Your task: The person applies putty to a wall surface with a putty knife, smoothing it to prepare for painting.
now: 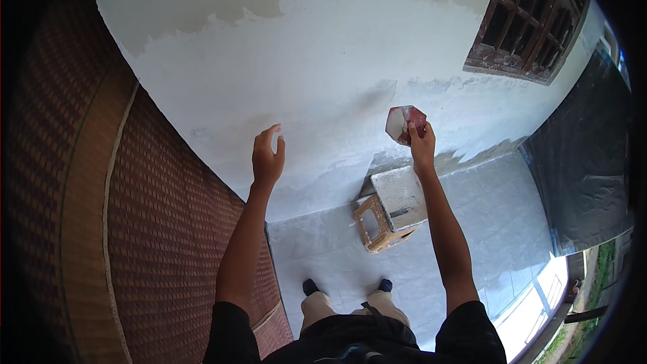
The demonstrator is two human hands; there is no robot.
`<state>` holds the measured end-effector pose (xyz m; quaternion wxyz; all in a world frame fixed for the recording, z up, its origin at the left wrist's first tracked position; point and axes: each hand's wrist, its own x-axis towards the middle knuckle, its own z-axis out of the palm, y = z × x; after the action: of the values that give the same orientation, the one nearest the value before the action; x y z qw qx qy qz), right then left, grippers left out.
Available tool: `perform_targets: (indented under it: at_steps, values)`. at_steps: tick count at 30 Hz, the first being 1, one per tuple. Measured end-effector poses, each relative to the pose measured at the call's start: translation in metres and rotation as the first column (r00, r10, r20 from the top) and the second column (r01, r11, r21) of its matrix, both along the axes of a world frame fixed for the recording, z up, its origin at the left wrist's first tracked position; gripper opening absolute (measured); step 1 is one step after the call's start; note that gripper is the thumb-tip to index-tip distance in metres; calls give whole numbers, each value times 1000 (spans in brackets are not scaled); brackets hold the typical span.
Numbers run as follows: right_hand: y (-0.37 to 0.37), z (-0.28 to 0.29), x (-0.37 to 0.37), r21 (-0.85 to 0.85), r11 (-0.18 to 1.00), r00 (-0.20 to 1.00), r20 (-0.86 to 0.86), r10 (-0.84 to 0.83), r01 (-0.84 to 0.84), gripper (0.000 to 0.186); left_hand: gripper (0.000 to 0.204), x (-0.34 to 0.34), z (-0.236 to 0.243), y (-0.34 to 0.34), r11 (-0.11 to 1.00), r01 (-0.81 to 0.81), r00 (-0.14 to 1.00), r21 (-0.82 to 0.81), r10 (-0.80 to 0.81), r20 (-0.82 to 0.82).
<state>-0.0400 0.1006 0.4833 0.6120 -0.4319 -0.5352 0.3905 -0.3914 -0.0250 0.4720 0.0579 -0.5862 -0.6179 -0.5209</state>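
My right hand grips a small hexagonal dark-red plate by its lower edge, thumb lying on its face. A whitish smear covers the plate's left part; I cannot tell if it is paste or glare. My left hand is raised before the wall, thumb and fingers apart in a loose curve, with nothing in it. Both hands are in front of a wall with a white coating; its top band is greyer, with a ragged border. Below my right hand, a white-smeared tray rests on a tan plastic stool.
A brown woven mat hangs along my left. At the upper right is a brown wooden window with panes. Dark sheeting covers the right side. My feet stand on a grey tiled floor.
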Motion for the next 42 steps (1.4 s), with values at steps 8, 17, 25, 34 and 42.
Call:
perform_targets:
  at_steps: [8, 17, 25, 34, 42]
  values:
    - [-4, -171, 154, -213, 965, 925, 374, -65, 154, 26, 30, 147, -115, 1, 959, 139, 960, -246, -70, 271]
    - [-10, -275, 261, -285, 927, 746, 666, 7, 245, 29, 33, 302, -266, -6, 865, 288, 858, -410, -44, 511]
    - [28, -370, 304, -242, 952, 563, 821, 100, 185, 22, 37, 370, -368, -3, 810, 378, 700, -449, 67, 711]
    - [56, -440, 297, -261, 952, 366, 911, 189, 158, 17, 45, 391, -458, 31, 807, 346, 638, -479, 172, 751]
    - [47, -450, 272, -257, 947, 215, 953, 214, 194, 32, 50, 399, -515, 36, 810, 501, 373, -306, 117, 921]
